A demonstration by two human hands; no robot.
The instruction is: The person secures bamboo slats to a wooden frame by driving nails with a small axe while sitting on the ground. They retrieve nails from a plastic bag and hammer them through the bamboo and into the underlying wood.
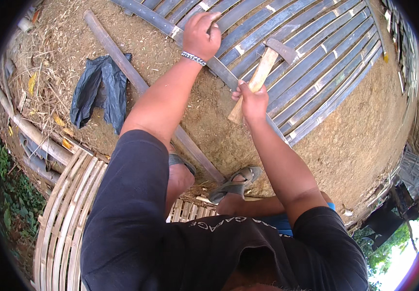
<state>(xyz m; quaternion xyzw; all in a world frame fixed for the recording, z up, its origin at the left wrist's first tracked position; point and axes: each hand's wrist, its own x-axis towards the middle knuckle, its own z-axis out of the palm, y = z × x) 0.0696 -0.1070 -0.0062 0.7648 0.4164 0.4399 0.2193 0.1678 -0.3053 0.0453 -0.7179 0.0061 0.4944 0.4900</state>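
Observation:
A hammer (pixel 266 67) with a pale wooden handle and a dark metal head is in my right hand (pixel 254 101), fingers wrapped round the lower handle. Its head lies over a panel of dark bamboo slats (pixel 306 63), and the handle's butt sticks out below my fist. Along the panel's near edge runs a long crosspiece (pixel 225 73). At that edge, farther left, my left hand (pixel 202 38) is closed with thumb and fingers curled in; what they hold, if anything, is hidden. A chain bracelet (pixel 193 58) circles that wrist.
A wooden pole (pixel 115 53) slants across the dirt ground beneath my left arm, beside a crumpled black plastic bag (pixel 100 92). A slatted bamboo bench (pixel 64 213) is at lower left. My sandalled foot (pixel 236 186) is near the pole's end. Bamboo poles (pixel 35 131) lie at far left.

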